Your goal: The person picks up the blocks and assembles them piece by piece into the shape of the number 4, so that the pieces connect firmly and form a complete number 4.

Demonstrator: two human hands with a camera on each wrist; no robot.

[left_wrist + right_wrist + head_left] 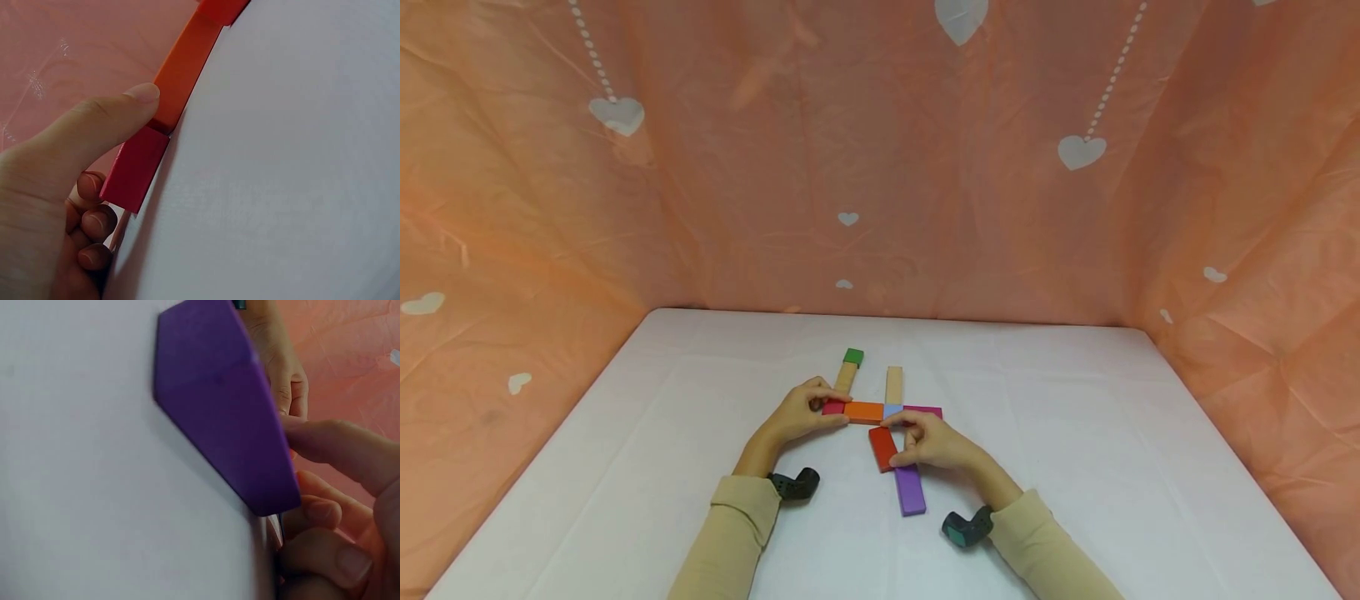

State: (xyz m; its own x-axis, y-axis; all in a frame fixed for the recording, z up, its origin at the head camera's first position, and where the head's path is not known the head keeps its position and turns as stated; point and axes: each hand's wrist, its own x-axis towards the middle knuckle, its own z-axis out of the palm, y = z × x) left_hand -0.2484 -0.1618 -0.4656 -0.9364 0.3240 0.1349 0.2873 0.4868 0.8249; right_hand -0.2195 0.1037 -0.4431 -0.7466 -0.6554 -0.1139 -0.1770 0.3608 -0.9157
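Observation:
Flat coloured blocks lie in a joined layout on the white table. At an orange block [864, 413] my left hand [803, 411] pinches the left end, thumb in front and index finger behind. A crimson block [134, 170] sits beside that thumb, touching the orange one. My right hand [936, 442] holds a red block [882, 450] between thumb and index finger, slightly tilted in the head view. Just below that hand lies a purple block [910, 492], large in the right wrist view. A light blue block [892, 410] and a magenta block [928, 411] are partly covered by the right fingers.
Behind the row, a plain wooden block [893, 385] and another wooden block [846, 377] point away, the latter with a green block [853, 357] at its far end. Orange cloth [880, 167] with hearts encloses the table [1075, 400]. Both wrists wear black cameras.

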